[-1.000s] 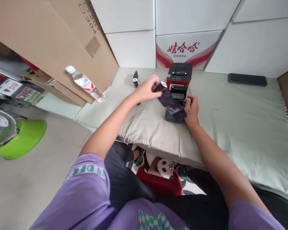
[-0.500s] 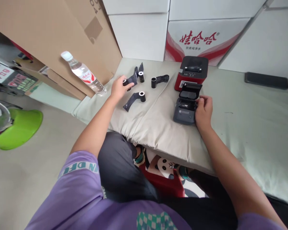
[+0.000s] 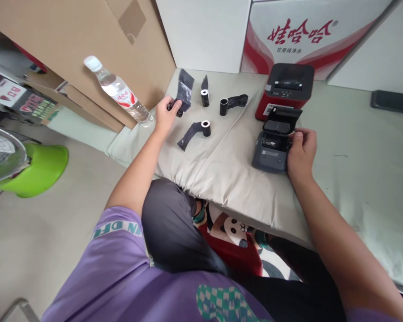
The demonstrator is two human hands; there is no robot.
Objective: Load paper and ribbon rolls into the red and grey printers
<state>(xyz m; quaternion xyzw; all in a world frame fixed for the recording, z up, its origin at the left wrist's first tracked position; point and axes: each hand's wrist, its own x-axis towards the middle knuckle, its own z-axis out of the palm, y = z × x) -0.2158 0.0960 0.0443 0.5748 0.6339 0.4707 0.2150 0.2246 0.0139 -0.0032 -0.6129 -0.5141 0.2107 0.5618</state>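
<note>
My left hand (image 3: pixel 165 117) is closed on a black ribbon roll (image 3: pixel 184 95), whose loose strip sticks up and away from the fingers. Three more black rolls with loose tails stand close by on the cushion: one white-cored roll (image 3: pixel 204 97), another white-cored roll (image 3: pixel 206 129) nearer me, and a dark-cored roll (image 3: pixel 223 107). My right hand (image 3: pixel 302 152) grips the right side of a small dark portable printer (image 3: pixel 270 156). The printer's lid (image 3: pixel 282 120) is raised, and black material shows inside. Fingers hide its right edge.
A red and black printer (image 3: pixel 287 91) stands right behind the small one. A water bottle (image 3: pixel 121 94) leans at the left by a cardboard box (image 3: pixel 137 53). White boxes (image 3: pixel 204 36) line the back. A dark flat object (image 3: pixel 392 102) lies far right on the cushion (image 3: pixel 349 188).
The view has shifted, moving the scene rightward and slightly up. My left hand has drawn slightly left with the ribbon roll, and its strip now stands up. My right hand stays on the portable printer.
</note>
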